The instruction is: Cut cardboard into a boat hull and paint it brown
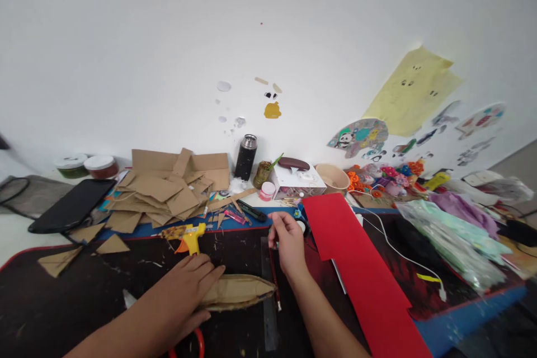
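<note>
My L hand (pixel 188 293) is clamped on the L end of a long cardboard piece (pixel 237 291), fingers over the far edge & thumb along the near one. The piece lies low over the dark mat (pixel 96 296), right in front of me, its R end tapering to a blunt point that reaches across a ruler (pixel 269 327). My R hand (pixel 290 243) is up near the ruler's far end, fingers bent w/ thumb & index tips close together; can't tell if there's anything small btwn them.

A thin red stick (pixel 275 277) lies alongside the ruler, just L of my R wrist. Yellow glue gun (pixel 193 239) is just past my L knuckles, & a red handle (pixel 200 342) pokes out below that hand, partly hidden by it. A dark cutter (pixel 251 211) sits a bit beyond & L of my R fingers. Big red card (pixel 356 268) runs diagonally, R of my R arm. Further back: a heap of cardboard scraps (pixel 163 187) on the L, then a black bottle (pixel 245 159) by the wall, a white box (pixel 300 182) & a beige bowl (pixel 333 176).
</note>
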A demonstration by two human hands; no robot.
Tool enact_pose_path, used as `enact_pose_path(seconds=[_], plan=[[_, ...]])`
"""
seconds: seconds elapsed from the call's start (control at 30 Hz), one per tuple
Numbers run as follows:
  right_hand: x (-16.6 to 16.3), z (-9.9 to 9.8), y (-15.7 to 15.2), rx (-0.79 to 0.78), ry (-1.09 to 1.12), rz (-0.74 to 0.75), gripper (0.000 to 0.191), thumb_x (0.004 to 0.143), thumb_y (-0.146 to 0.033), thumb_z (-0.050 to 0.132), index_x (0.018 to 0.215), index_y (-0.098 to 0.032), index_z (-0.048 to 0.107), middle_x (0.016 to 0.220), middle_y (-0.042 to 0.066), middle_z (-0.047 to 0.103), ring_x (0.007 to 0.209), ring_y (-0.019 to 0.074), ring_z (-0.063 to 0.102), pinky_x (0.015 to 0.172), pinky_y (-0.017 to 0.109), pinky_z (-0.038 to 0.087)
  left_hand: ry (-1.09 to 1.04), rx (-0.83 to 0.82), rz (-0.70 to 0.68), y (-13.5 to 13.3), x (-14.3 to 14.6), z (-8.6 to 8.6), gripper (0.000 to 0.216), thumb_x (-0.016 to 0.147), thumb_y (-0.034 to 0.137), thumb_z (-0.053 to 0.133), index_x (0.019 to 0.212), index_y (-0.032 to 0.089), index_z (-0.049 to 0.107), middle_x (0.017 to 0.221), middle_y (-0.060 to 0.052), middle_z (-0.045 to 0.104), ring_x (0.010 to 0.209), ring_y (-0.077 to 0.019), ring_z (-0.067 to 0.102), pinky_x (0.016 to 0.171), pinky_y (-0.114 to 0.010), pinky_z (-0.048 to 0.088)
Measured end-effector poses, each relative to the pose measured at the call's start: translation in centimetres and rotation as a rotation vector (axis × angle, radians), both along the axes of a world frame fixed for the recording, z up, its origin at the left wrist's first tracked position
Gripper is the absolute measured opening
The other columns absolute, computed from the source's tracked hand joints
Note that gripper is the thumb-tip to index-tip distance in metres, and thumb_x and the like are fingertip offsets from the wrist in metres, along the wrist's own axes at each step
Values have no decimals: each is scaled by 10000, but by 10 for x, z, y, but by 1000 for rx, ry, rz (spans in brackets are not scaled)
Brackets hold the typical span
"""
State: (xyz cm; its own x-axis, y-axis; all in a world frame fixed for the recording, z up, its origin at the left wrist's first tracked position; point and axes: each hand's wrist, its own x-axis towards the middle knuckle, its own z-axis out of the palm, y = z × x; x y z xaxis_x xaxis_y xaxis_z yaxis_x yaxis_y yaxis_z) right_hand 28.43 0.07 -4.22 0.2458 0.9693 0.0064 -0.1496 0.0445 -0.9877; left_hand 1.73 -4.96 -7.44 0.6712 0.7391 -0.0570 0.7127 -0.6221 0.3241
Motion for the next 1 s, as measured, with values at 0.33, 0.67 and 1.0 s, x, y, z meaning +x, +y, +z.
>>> enact_pose_path(seconds=[0.33,0.67,1.0], plan=[[-10,-5,5,4,-1,18,523,853,-682,779,934,-169,714,504,-72,547,402,95,468,415,198,308,-201,162,-104,2,-34,2,666,891,214,712,1539,309,589,1382,-91,750,1321,-322,660,1173,-480,514],[-44,-4,10,1,15,73,473,878,-641,728,921,-170,706,485,-74,542,378,94,441,395,201,285,-23,183,-57,-3,-17,-14,781,803,164,712,1568,260,589,1476,-127,710,1388,-365,630,1219,-565,465],[-36,-15,7,-12,20,48,461,879,-633,729,920,-174,707,493,-72,547,379,93,437,399,202,277,51,177,-90,-2,-17,-29,750,829,194,733,1563,277,605,1404,-117,754,1341,-365,655,1200,-567,485]])
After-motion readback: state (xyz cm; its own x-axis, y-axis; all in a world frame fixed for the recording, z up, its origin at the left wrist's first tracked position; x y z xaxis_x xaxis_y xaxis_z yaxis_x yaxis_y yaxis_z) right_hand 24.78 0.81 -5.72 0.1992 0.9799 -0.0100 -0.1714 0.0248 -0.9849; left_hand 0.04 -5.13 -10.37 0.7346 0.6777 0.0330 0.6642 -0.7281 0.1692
